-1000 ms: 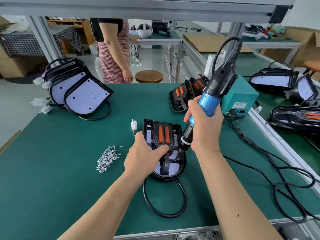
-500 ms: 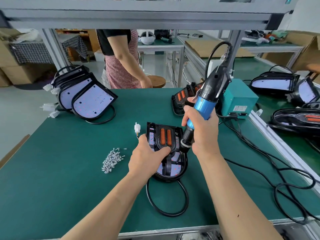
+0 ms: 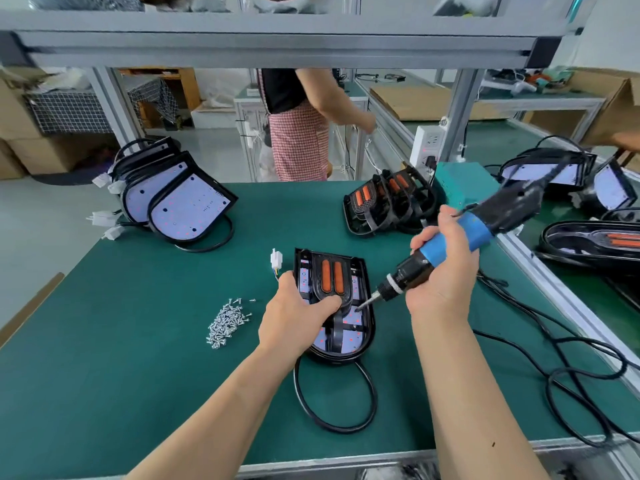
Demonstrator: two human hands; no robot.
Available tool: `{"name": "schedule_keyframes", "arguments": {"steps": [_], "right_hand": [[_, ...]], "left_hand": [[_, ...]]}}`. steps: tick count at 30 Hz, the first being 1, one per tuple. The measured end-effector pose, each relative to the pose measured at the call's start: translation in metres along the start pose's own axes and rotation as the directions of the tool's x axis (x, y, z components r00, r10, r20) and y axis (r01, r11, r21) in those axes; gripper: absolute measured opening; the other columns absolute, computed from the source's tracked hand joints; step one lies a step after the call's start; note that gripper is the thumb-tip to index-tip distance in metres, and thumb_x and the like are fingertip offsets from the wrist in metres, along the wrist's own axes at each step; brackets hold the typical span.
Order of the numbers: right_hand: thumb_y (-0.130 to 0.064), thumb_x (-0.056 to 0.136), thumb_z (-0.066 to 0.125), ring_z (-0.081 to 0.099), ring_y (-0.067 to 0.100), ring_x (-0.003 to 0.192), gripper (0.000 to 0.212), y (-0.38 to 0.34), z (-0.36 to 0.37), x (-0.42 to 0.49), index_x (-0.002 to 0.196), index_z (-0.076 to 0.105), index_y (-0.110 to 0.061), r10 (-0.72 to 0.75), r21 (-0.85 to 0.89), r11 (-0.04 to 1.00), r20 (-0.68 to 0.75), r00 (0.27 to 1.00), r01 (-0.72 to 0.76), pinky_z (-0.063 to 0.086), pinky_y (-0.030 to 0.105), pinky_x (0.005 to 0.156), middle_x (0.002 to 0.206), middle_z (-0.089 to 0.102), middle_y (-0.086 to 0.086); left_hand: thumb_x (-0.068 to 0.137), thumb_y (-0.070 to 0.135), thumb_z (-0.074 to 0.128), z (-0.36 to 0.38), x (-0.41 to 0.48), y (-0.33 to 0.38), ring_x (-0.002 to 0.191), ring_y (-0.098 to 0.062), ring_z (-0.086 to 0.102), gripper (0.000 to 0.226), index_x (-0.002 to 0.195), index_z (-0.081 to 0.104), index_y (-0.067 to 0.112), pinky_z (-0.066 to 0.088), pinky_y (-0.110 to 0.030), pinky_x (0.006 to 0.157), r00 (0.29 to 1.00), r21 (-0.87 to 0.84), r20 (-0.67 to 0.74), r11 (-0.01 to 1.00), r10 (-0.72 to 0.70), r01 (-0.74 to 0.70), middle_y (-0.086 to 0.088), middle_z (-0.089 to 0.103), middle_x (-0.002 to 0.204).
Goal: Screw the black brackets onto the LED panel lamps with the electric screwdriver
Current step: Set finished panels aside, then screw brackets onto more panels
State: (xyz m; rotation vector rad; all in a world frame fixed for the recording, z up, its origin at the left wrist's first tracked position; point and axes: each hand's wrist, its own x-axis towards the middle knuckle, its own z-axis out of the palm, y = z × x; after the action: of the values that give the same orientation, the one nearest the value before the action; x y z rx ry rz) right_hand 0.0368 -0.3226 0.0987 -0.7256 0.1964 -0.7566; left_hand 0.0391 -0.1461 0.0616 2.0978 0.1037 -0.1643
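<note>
Blue-and-black electric screwdriver [image 3: 453, 252], green table [image 3: 138, 358], red-checked apron [image 3: 298, 143].

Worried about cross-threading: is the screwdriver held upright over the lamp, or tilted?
Tilted. The electric screwdriver, gripped by the right hand, leans far to the right, its bit slanting down-left toward the lamp.

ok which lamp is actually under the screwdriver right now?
The lamp lying flat mid-table: left hand holds it, electric screwdriver tip touches it. The left stack and rear stack lean untouched.

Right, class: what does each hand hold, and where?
Right hand: electric screwdriver, by its blue body. Left hand: lamp, by its left edge, thumb on bracket.
</note>
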Motion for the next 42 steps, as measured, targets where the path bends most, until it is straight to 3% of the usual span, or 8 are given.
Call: {"name": "schedule_keyframes", "arguments": {"steps": [5, 12, 17, 20, 22, 27, 35, 42], "right_hand": [[-0.028, 0.090, 0.071, 0.053, 0.009, 0.056, 0.019, 0.011, -0.023, 0.011, 0.099, 0.056, -0.021, 0.286, 0.181, 0.951, -0.202, 0.937, -0.252, 0.039, 0.021, 0.051, 0.069, 0.055, -0.007], [-0.036, 0.095, 0.063, 0.048, 0.007, 0.051, 0.019, 0.034, -0.044, 0.015, 0.097, 0.058, -0.017, 0.441, 0.262, 0.877, -0.110, 0.891, -0.402, 0.033, 0.019, 0.050, 0.063, 0.052, -0.009], [-0.041, 0.095, 0.062, 0.047, 0.010, 0.053, 0.025, 0.039, -0.048, 0.018, 0.097, 0.060, -0.016, 0.426, 0.221, 0.889, -0.071, 0.902, -0.402, 0.033, 0.023, 0.055, 0.068, 0.050, -0.005], [-0.043, 0.093, 0.063, 0.048, 0.010, 0.053, 0.028, 0.041, -0.049, 0.018, 0.097, 0.060, -0.016, 0.424, 0.213, 0.890, -0.066, 0.903, -0.402, 0.033, 0.025, 0.057, 0.067, 0.052, -0.005], [-0.042, 0.093, 0.063, 0.049, 0.010, 0.053, 0.027, 0.042, -0.049, 0.018, 0.098, 0.060, -0.016, 0.422, 0.206, 0.892, -0.064, 0.904, -0.402, 0.034, 0.025, 0.058, 0.067, 0.053, -0.005], [-0.041, 0.094, 0.062, 0.050, 0.011, 0.054, 0.027, 0.042, -0.048, 0.018, 0.098, 0.060, -0.015, 0.420, 0.203, 0.894, -0.066, 0.905, -0.400, 0.035, 0.025, 0.056, 0.068, 0.053, -0.005], [-0.041, 0.094, 0.063, 0.050, 0.010, 0.054, 0.027, 0.042, -0.048, 0.017, 0.100, 0.059, -0.014, 0.427, 0.206, 0.890, -0.067, 0.902, -0.406, 0.038, 0.022, 0.051, 0.068, 0.054, -0.004], [-0.044, 0.095, 0.062, 0.051, 0.011, 0.054, 0.031, 0.042, -0.048, 0.019, 0.100, 0.058, -0.014, 0.416, 0.221, 0.893, -0.070, 0.907, -0.393, 0.038, 0.021, 0.050, 0.070, 0.053, -0.002]], "left_hand": [[0.059, 0.057, 0.067, -0.001, -0.002, 0.000, 0.089, -0.018, 0.065, 0.057, 0.105, 0.051, 0.028, 0.054, -0.046, 0.088, 1.000, -0.008, 0.004, 1.000, -0.006, 0.006, 0.006, 0.069, 0.093], [0.063, 0.058, 0.067, -0.003, -0.001, -0.001, 0.088, -0.017, 0.065, 0.054, 0.104, 0.051, 0.028, 0.054, -0.044, 0.087, 1.000, 0.014, 0.000, 1.000, 0.000, 0.000, 0.007, 0.069, 0.090], [0.081, 0.067, 0.059, -0.011, 0.004, -0.013, 0.105, -0.016, 0.061, 0.075, 0.141, 0.044, 0.024, 0.045, -0.031, 0.090, 0.993, -0.055, -0.082, 0.995, 0.081, -0.086, 0.015, 0.062, 0.099], [0.090, 0.033, 0.065, -0.031, 0.014, -0.033, 0.093, -0.022, 0.056, 0.037, 0.122, 0.060, 0.015, 0.045, -0.037, 0.086, 0.894, 0.083, -0.369, 0.967, 0.254, -0.240, 0.002, 0.061, 0.094], [0.086, 0.011, 0.067, -0.048, 0.026, -0.048, 0.101, -0.027, 0.051, 0.022, 0.108, 0.066, 0.014, 0.038, -0.038, 0.091, 0.844, 0.294, -0.426, 0.932, 0.327, -0.212, 0.000, 0.061, 0.098], [0.082, 0.019, 0.066, -0.064, 0.040, -0.070, 0.113, -0.020, 0.036, 0.024, 0.104, 0.071, 0.028, 0.025, -0.033, 0.100, 0.904, 0.529, -0.306, 0.843, 0.300, -0.100, 0.009, 0.052, 0.105], [0.081, 0.014, 0.074, -0.062, 0.042, -0.075, 0.102, -0.019, 0.040, 0.011, 0.077, 0.072, 0.024, 0.020, -0.029, 0.090, 0.854, 0.543, -0.278, 0.805, 0.439, -0.237, 0.010, 0.060, 0.086], [0.090, 0.004, 0.065, -0.061, 0.038, -0.072, 0.087, -0.022, 0.044, 0.016, 0.079, 0.057, 0.013, 0.019, -0.027, 0.085, 0.775, 0.584, -0.330, 0.762, 0.539, -0.281, 0.006, 0.059, 0.078]]}}
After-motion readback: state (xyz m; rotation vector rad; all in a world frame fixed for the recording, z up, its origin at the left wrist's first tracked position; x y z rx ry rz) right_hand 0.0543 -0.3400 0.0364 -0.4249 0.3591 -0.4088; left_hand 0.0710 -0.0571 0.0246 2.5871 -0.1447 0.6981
